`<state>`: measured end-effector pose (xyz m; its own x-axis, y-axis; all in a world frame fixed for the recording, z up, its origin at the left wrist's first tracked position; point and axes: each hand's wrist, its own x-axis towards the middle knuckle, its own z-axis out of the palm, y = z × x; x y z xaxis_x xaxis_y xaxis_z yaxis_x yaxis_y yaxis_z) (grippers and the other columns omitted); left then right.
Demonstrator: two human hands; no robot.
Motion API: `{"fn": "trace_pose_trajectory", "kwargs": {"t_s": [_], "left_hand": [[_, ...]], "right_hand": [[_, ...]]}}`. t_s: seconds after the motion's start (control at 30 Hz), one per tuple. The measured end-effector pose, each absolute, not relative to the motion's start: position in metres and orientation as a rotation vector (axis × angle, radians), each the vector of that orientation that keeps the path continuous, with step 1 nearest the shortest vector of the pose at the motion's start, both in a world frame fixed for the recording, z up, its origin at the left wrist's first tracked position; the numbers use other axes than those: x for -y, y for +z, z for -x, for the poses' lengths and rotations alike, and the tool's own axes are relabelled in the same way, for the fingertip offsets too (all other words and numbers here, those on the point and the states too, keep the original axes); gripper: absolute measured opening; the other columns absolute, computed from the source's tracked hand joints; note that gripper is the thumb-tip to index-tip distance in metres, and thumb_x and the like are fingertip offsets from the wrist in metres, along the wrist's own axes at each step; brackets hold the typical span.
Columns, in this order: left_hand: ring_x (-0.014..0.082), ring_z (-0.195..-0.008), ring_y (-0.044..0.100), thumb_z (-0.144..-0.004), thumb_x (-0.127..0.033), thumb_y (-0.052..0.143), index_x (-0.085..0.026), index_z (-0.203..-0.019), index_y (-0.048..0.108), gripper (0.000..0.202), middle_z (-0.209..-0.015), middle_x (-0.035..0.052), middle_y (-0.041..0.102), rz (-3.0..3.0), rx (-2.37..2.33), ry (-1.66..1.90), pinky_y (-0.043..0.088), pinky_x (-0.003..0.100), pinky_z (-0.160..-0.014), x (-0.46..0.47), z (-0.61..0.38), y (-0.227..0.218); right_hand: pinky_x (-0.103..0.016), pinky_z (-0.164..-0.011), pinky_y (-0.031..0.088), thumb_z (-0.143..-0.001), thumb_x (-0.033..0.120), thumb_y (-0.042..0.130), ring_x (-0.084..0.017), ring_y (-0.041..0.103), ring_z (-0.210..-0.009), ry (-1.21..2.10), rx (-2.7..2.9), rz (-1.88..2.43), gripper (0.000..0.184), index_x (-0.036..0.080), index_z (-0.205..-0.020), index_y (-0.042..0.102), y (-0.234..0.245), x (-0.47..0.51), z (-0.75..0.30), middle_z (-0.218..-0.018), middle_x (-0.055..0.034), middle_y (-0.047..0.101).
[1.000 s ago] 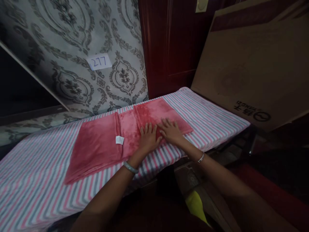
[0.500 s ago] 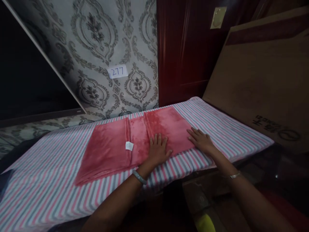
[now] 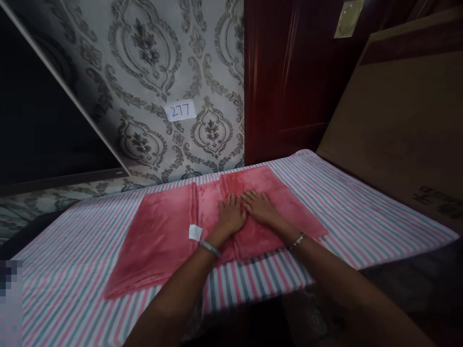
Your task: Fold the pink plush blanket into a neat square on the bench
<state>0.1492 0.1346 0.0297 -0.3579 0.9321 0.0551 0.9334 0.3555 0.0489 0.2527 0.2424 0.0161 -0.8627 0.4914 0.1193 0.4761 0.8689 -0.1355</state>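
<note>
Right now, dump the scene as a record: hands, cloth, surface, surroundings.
left_hand: left hand laid open, palm down, on cloth
right_hand: right hand open, palm down, on cloth's right panel
cloth: pinkish-red cloth, side panels folded inward, lower strip showing between
tag: white tag at left panel's inner edge
surface: striped cover under cloth
wall: paper marked 277
right_side: cardboard box

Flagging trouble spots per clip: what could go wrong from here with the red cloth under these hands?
The left hand seems to lie across the inner edge of the right flap, so a sideways push might crease it. The bangle on that wrist is close beside the white label and could snag it. The red cloth lies on a striped sheet, which might ruffle if dragged.
</note>
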Motion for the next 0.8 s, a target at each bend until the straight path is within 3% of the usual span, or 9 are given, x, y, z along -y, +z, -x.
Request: {"fn": "trace_pose_trajectory", "kwargs": {"t_s": [0.1, 0.23, 0.3, 0.43, 0.6, 0.7, 0.8], "left_hand": [[0.0331, -0.156, 0.024, -0.101, -0.045, 0.037, -0.012, -0.159, 0.034, 0.066, -0.167, 0.0188, 0.028, 1.798, 2.617, -0.097, 0.027, 0.06, -0.122, -0.134, -0.145, 0.028], [0.0299, -0.136, 0.055, -0.101, -0.037, 0.038, -0.016, -0.137, 0.059, 0.047, -0.145, 0.0161, 0.06, 1.846, 2.705, -0.209, 0.044, 0.049, -0.113, -0.149, -0.13, 0.058], [0.0276, -0.128, 0.061, -0.101, -0.028, 0.034, -0.016, -0.13, 0.062, 0.042, -0.135, 0.0149, 0.067, 1.773, 2.677, -0.34, 0.045, 0.046, -0.111, -0.165, -0.118, 0.073], [0.0278, -0.145, 0.044, -0.098, -0.021, 0.039, -0.014, -0.145, 0.05, 0.048, -0.155, 0.0166, 0.05, 1.68, 2.61, -0.396, 0.035, 0.05, -0.12, -0.202, -0.093, 0.076], [0.0313, -0.155, 0.026, -0.101, -0.029, 0.03, -0.012, -0.157, 0.038, 0.058, -0.166, 0.0168, 0.034, 1.635, 2.67, -0.2, 0.02, 0.063, -0.125, -0.222, -0.075, 0.042], [0.0321, -0.158, 0.019, -0.101, -0.035, 0.028, -0.011, -0.16, 0.032, 0.064, -0.168, 0.0166, 0.028, 1.606, 2.686, -0.129, 0.019, 0.066, -0.124, -0.221, -0.073, 0.024], [0.0312, -0.158, 0.02, -0.101, -0.038, 0.028, -0.012, -0.161, 0.031, 0.065, -0.168, 0.0161, 0.028, 1.598, 2.667, -0.103, 0.021, 0.064, -0.124, -0.219, -0.072, 0.019]], "right_hand": [[-0.055, -0.124, 0.024, -0.106, 0.039, 0.034, -0.026, 0.024, -0.155, 0.24, 2.937, 0.719, 0.057, 0.023, -0.16, 0.038, 0.009, -0.255, -0.257, -0.167, -0.0061, 0.029], [-0.05, -0.123, 0.028, -0.107, 0.036, 0.03, -0.027, 0.03, -0.153, 0.297, 2.887, 0.74, 0.052, 0.022, -0.151, 0.053, 0.027, -0.283, -0.254, -0.161, -0.0079, 0.042], [-0.053, -0.123, 0.026, -0.108, 0.034, 0.028, -0.028, 0.028, -0.154, 0.262, 2.792, 0.81, 0.052, 0.021, -0.149, 0.055, 0.04, -0.296, -0.24, -0.161, -0.0081, 0.041], [-0.058, -0.122, 0.027, -0.107, 0.03, 0.028, -0.03, 0.024, -0.154, 0.221, 2.74, 0.845, 0.052, 0.022, -0.154, 0.049, 0.052, -0.312, -0.195, -0.164, -0.0071, 0.036], [-0.06, -0.121, 0.026, -0.106, 0.029, 0.029, -0.03, 0.026, -0.153, 0.207, 2.89, 0.793, 0.053, 0.021, -0.155, 0.047, 0.037, -0.32, -0.152, -0.164, -0.0074, 0.037], [-0.06, -0.121, 0.025, -0.107, 0.037, 0.027, -0.029, 0.027, -0.153, 0.243, 2.949, 0.775, 0.055, 0.024, -0.159, 0.04, 0.022, -0.328, -0.147, -0.167, -0.0059, 0.031], [-0.058, -0.123, 0.022, -0.107, 0.049, 0.029, -0.03, 0.026, -0.154, 0.226, 2.954, 0.825, 0.06, 0.024, -0.16, 0.039, 0.016, -0.349, -0.158, -0.167, -0.008, 0.03]]}}
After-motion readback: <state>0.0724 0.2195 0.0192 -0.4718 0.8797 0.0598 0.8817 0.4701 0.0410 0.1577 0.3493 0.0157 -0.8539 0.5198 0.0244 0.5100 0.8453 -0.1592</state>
